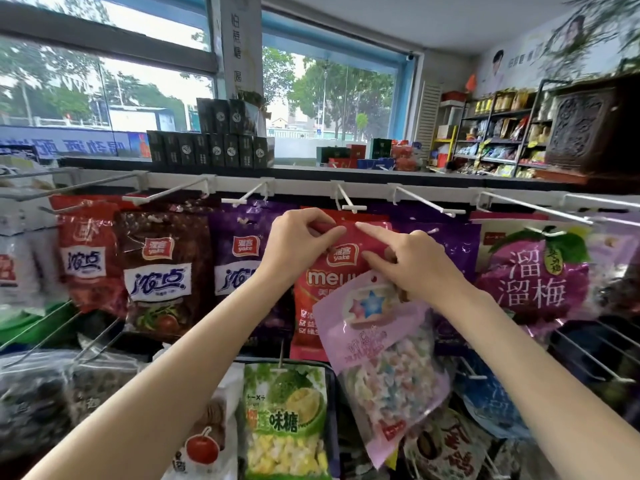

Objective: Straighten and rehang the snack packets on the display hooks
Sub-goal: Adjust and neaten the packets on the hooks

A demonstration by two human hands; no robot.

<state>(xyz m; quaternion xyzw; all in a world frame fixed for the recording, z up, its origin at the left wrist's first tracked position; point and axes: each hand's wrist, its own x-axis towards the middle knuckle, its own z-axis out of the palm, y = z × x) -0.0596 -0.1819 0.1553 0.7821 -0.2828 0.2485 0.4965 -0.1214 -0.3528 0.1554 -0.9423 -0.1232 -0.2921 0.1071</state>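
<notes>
Your left hand [298, 244] pinches the top edge of the red packet [343, 268], just under the white display hook [349, 202]. Your right hand [412, 265] points its forefinger onto that same edge while its curled fingers grip the pink candy packet [384, 358], which hangs tilted in front.

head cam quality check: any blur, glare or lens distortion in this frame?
Head view: strong wide-angle bending along the hook rail and window frame; edges smeared, especially the plant at top right; glare on the pink candy packet and the brown packet; daylight from the windows, soft shadows; both hands and the red packet fairly sharp.
</notes>
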